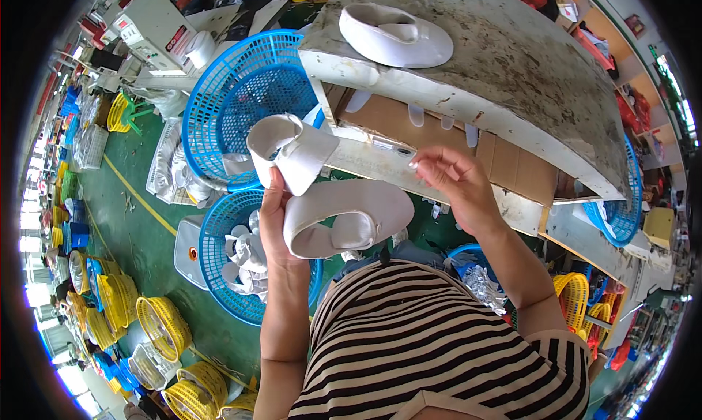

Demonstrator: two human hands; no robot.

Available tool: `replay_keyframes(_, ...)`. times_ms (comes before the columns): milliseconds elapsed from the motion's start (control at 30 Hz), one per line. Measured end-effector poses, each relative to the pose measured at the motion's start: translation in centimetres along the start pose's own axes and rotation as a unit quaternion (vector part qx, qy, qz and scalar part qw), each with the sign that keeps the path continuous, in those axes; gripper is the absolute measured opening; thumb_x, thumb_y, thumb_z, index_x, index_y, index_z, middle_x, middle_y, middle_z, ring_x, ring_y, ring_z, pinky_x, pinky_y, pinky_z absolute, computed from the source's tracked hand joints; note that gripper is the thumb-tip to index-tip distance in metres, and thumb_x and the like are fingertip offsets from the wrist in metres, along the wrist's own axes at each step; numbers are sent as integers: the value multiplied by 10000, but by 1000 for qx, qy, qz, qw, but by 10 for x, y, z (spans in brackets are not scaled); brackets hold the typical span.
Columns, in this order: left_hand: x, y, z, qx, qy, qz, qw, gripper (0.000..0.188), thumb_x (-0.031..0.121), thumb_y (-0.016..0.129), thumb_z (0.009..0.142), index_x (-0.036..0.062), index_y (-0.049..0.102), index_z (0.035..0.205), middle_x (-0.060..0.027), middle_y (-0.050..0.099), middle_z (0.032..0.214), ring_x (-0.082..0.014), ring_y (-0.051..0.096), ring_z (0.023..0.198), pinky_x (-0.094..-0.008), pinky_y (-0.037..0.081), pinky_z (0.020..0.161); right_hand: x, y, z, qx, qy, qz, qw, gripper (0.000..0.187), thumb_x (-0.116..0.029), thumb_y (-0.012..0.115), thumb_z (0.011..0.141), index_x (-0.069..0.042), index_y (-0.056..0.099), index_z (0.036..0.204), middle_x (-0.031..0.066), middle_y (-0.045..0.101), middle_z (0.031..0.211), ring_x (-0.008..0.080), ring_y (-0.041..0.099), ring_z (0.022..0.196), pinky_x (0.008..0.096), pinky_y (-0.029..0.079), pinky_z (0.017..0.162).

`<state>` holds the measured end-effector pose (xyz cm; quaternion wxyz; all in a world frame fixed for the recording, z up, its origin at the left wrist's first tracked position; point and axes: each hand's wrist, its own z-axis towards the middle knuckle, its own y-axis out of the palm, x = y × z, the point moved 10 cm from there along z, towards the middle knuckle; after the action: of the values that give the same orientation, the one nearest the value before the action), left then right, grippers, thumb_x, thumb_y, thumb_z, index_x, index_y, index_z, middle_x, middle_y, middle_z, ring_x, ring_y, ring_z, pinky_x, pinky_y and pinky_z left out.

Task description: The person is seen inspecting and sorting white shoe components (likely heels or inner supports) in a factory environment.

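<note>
The white shoe upper point(333, 200) sits in your left hand point(274, 222), fingers wrapped around its side, holding it up in front of the worn workbench point(526, 61). Your right hand point(457, 182) hovers just beside it at the bench edge, thumb and forefinger pinched together; you hold nothing that can be made out. Another white upper point(395, 36) rests on the bench. Two blue baskets point(241, 98) stand below left.

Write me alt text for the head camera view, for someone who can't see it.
Seen from above, a person in a striped top holds a white shoe upper in the left hand, while the right hand pinches near the edge of a worn white workbench. Another white upper lies on the bench; blue baskets stand at left.
</note>
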<state>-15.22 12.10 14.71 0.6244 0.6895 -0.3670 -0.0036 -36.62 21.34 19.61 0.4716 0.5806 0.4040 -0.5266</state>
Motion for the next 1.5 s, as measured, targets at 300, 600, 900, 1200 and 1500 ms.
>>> replay_keyframes(300,13,-17,6,37,5,-71,997,273,230,460,994,2,573,1093,-89,687,897,-71,504,463,-168,426,399,-10,-17,-5,-4,-46,-42,998,291,-271,412,1017,-70,456,811,-22,417,680,62,393,574,215,323,523)
replay_keyframes(600,17,-28,9,28,9,-103,994,269,203,468,991,-33,588,1043,-123,686,917,-47,406,355,-137,352,322,-1,-16,-16,-11,-17,-131,991,234,-238,516,982,-46,524,848,-25,455,680,49,422,589,204,346,525)
replay_keyframes(900,15,-23,5,21,-2,-55,998,230,224,499,977,27,584,1062,-75,676,868,-85,616,584,-179,503,478,18,-25,-18,-22,33,-156,987,200,-209,563,957,-30,546,869,-10,521,728,43,474,627,200,394,559)
replay_keyframes(1200,2,-23,-4,41,37,111,992,296,255,508,971,37,558,1166,-107,660,1034,-202,665,851,-345,554,754,60,-45,-23,38,-50,-314,947,113,-135,668,854,-29,648,819,50,584,743,152,562,750,273,442,631)
replay_keyframes(1500,-21,-17,-18,0,36,188,982,213,178,572,943,20,638,1070,-96,676,1005,-176,658,857,-324,545,750,66,-5,-15,-69,47,-136,987,328,-189,631,901,-72,559,1199,43,619,940,156,587,906,283,484,772)
